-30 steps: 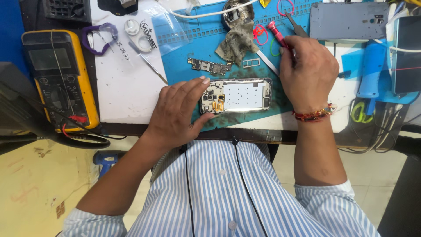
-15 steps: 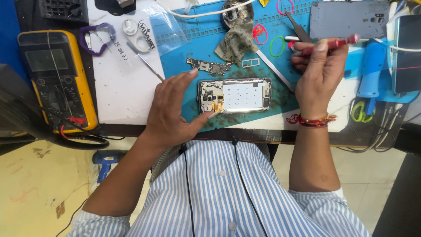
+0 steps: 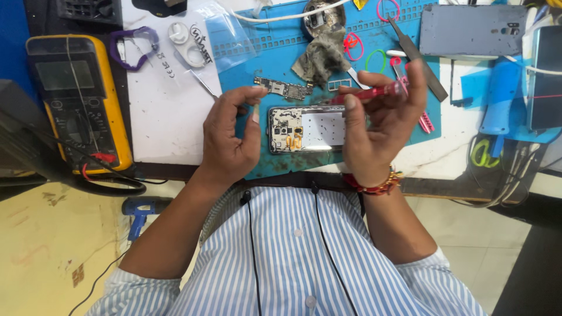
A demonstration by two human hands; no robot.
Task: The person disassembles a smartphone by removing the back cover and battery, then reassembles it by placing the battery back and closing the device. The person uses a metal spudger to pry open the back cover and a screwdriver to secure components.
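Two tweezers beside screwdriver

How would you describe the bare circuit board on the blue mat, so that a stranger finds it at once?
Find the blue mat. Just above the opened phone, between the two hands, lies the circuit board: a thin, dark strip with exposed components, unlike the grey rag beside it.

A white bench carries a blue mat under both hands; on the mat an opened phone lies between the hands, a circuit board just beyond it, a yellow multimeter well left of the left hand
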